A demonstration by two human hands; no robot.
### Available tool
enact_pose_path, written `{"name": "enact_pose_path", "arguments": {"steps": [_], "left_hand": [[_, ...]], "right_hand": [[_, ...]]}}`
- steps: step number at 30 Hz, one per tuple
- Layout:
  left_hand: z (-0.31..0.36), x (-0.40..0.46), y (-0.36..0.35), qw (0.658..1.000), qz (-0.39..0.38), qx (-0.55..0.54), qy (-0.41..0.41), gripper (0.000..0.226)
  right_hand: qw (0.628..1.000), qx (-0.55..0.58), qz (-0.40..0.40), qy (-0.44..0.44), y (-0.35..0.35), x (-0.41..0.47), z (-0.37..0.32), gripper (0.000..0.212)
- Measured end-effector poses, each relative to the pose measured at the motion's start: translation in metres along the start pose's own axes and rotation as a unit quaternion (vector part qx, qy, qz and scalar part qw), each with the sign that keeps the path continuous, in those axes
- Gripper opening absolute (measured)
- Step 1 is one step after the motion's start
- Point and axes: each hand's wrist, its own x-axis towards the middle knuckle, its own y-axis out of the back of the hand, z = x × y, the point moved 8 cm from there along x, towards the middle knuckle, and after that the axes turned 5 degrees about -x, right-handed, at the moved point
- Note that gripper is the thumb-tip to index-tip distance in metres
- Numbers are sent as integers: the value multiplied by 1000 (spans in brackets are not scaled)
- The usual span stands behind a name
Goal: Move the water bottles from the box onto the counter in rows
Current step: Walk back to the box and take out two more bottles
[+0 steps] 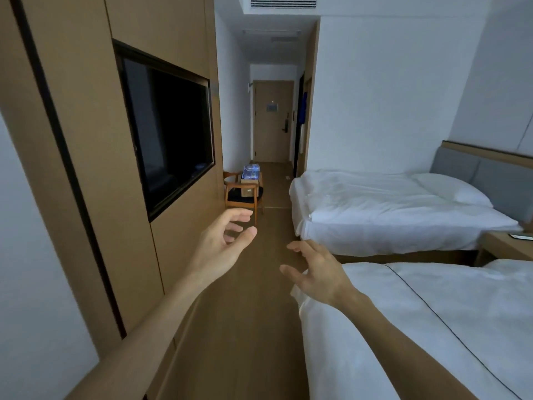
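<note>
Far down the room a cardboard box [248,188] sits on a wooden chair [243,197], with a pack of clear blue-tinted water bottles [251,171] on top of it. My left hand [223,246] is raised in front of me, palm turned inward, fingers curled apart and holding nothing. My right hand [314,269] is stretched forward lower down, fingers spread, also empty. Both hands are well short of the chair. No counter is in sight.
A wood-panelled wall with a dark television [170,131] runs along the left. Two white beds [389,209] [432,327] stand on the right, leaving a narrow wooden floor aisle [259,284] that leads to a door [272,119]. A bedside table [507,243] sits between the beds.
</note>
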Motion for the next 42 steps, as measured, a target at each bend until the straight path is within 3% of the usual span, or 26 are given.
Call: {"name": "enact_pose_path", "arguments": {"steps": [13, 27, 42], "left_hand": [[-149, 246, -49, 999, 0, -13, 32, 31], [-330, 464, -66, 999, 0, 26, 44, 39], [-511, 749, -102, 999, -17, -29, 26, 33]], "right_hand": [[1000, 7, -24, 13, -76, 273, 133, 56], [997, -35, -41, 54, -164, 528, 215, 58], [999, -39, -12, -4, -245, 819, 341, 62]]}}
